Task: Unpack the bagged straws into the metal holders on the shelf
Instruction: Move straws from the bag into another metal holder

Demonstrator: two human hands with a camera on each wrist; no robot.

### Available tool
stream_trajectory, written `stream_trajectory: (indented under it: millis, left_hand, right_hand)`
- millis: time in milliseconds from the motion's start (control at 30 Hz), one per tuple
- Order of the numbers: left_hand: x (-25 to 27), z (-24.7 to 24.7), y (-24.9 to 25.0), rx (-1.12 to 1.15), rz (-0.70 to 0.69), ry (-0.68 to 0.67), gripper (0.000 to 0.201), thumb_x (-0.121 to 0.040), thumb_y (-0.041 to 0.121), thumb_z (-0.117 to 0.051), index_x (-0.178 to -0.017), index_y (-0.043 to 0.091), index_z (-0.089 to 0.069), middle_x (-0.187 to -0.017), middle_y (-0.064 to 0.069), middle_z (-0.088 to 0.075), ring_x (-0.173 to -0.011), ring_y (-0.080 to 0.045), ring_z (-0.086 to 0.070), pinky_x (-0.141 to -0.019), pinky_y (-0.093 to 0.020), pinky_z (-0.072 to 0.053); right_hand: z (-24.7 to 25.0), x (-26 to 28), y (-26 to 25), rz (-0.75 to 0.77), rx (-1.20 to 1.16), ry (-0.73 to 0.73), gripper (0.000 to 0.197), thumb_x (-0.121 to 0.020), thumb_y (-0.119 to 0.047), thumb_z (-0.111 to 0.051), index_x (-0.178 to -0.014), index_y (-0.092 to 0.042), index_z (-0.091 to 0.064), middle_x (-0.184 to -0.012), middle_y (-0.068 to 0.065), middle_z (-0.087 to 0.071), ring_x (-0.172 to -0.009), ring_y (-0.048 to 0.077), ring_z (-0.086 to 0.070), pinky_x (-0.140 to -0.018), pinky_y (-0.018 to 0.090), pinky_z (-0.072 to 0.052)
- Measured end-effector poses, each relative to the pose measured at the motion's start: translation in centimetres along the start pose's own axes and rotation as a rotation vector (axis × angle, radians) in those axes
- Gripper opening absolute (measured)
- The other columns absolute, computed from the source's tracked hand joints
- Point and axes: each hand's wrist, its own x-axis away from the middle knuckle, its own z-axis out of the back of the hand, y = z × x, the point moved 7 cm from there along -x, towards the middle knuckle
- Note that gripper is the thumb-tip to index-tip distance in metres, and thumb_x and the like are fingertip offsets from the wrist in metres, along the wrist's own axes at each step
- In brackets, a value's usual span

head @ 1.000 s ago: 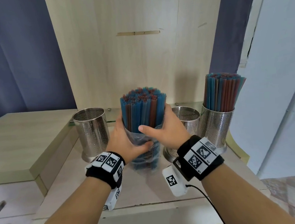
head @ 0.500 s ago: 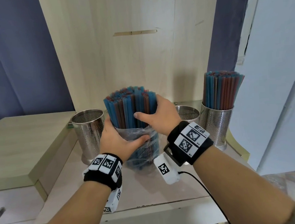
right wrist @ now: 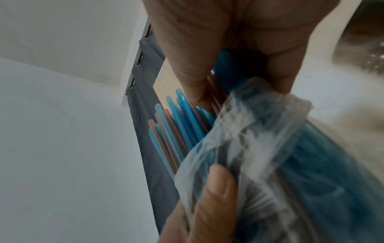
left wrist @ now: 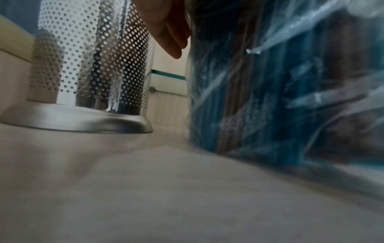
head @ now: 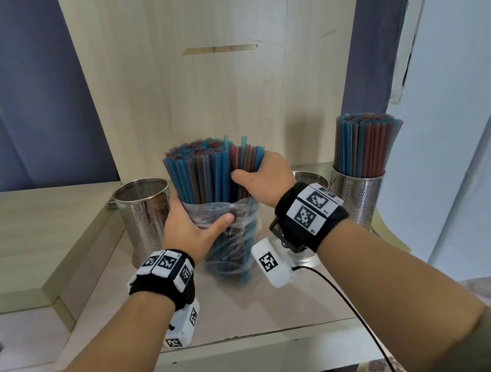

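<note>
A clear plastic bag stands upright on the shelf, full of blue and red straws whose tops stick out. My left hand wraps round the bag's bunched neck, thumb across the front. My right hand pinches a small bunch of straws at the bundle's right side, lifted slightly above the others. An empty perforated metal holder stands left of the bag; a second empty holder is half hidden behind my right wrist. In the left wrist view the bag stands beside the holder.
A third metal holder at the far right is full of straws. A raised wooden step borders the shelf on the left, a wooden back panel stands behind, and a white wall closes the right. A black cable trails from my right wrist.
The bag has come down to stand on the shelf. My right hand has moved up from the bag's neck and separated a small bunch of straws on the right.
</note>
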Motion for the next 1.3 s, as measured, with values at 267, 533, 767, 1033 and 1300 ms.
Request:
stream_trajectory:
  millis: [267,533,767,1033,1300]
  left_hand:
    - [0.4,-0.2,0.6,-0.037,-0.006,-0.007,0.105,-0.071,0.042,-0.081,-0.148,0.007,-0.019,-0.146,-0.006,-0.041,-0.129,-0.011,-0.040,-0.098,-0.013,-0.023]
    - [0.4,-0.9,0.1,-0.064,0.040,-0.044,0.105,-0.069,0.054,-0.077,-0.146,0.008,-0.022,-0.140,-0.006,-0.048,-0.128,-0.023,-0.048,-0.097,-0.019,-0.035]
    - [0.5,-1.2,0.3,-0.161,0.061,-0.069,0.110,-0.074,0.059,-0.071,-0.150,0.003,-0.015,-0.149,-0.014,-0.039,-0.136,-0.028,-0.039,-0.108,-0.033,-0.034]
    - [0.3,-1.1,0.0,-0.145,0.102,-0.069,0.109,-0.074,0.060,-0.070,-0.150,0.003,-0.017,-0.148,-0.016,-0.040,-0.135,-0.031,-0.041,-0.108,-0.036,-0.036]
    - [0.5,-1.0,0.4,-0.154,0.110,-0.058,0.103,-0.080,0.054,-0.068,-0.150,-0.001,-0.016,-0.151,-0.019,-0.034,-0.139,-0.032,-0.035,-0.109,-0.035,-0.033]
  right_hand:
    - [-0.1,0.0,1.1,-0.088,-0.135,0.010,0.014,-0.079,-0.016,-0.072,-0.084,-0.003,-0.071,-0.073,0.006,-0.066,-0.065,0.015,-0.061,-0.062,0.030,-0.054]
    - [0.9,-0.7,0.2,-0.028,-0.188,0.073,0.012,-0.082,-0.015,-0.068,-0.078,-0.003,-0.067,-0.059,-0.004,-0.054,-0.052,0.007,-0.049,-0.049,0.019,-0.042]
    - [3.6,-2.2,-0.1,-0.099,-0.287,0.203,0.017,-0.086,-0.016,-0.064,-0.070,-0.016,-0.061,-0.055,-0.007,-0.050,-0.046,0.005,-0.046,-0.043,0.016,-0.037]
    - [6.4,-4.8,-1.8,-0.092,-0.402,0.280,0.010,-0.084,-0.009,-0.057,-0.074,-0.008,-0.059,-0.061,0.002,-0.057,-0.056,0.016,-0.055,-0.061,0.030,-0.052]
    - [9.6,-7.0,-4.7,-0.052,-0.569,0.268,0.017,-0.086,-0.003,-0.053,-0.070,-0.009,-0.056,-0.059,0.002,-0.056,-0.059,0.017,-0.057,-0.066,0.032,-0.054]
